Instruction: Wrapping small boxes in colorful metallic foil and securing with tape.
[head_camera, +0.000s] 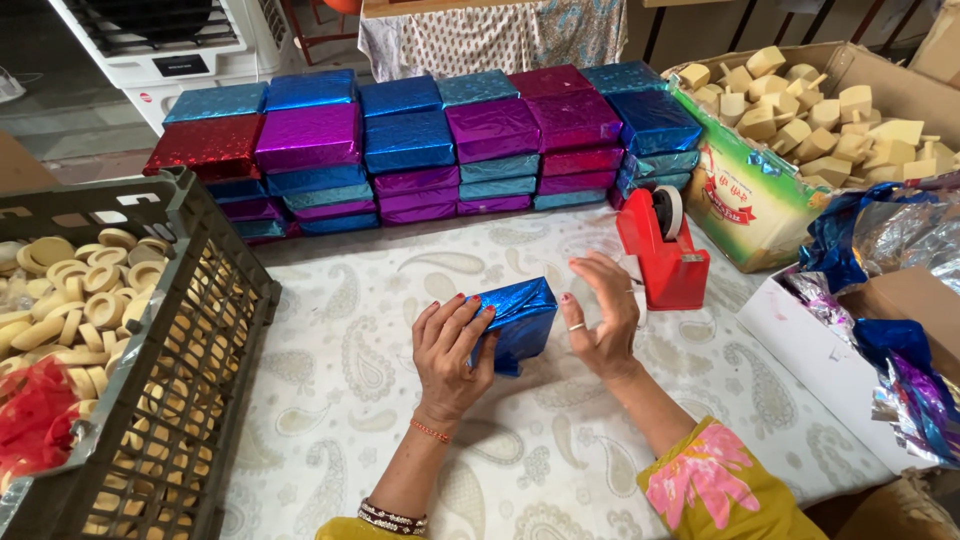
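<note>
A small box wrapped in shiny blue foil (517, 318) lies on the patterned white tablecloth (330, 400) in front of me. My left hand (450, 350) presses on its left end, fingers curled over the foil. Just to the box's right, my right hand (600, 315) is open with fingers spread, and it holds nothing. A red tape dispenser (665, 250) stands just beyond the right hand.
Stacks of blue, purple and red foil-wrapped boxes (420, 150) line the back. A dark plastic crate (190, 330) of pale round rings sits left. A cardboard box (760, 200) of pale wedge blocks and a white box (830, 360) of foil sheets stand right.
</note>
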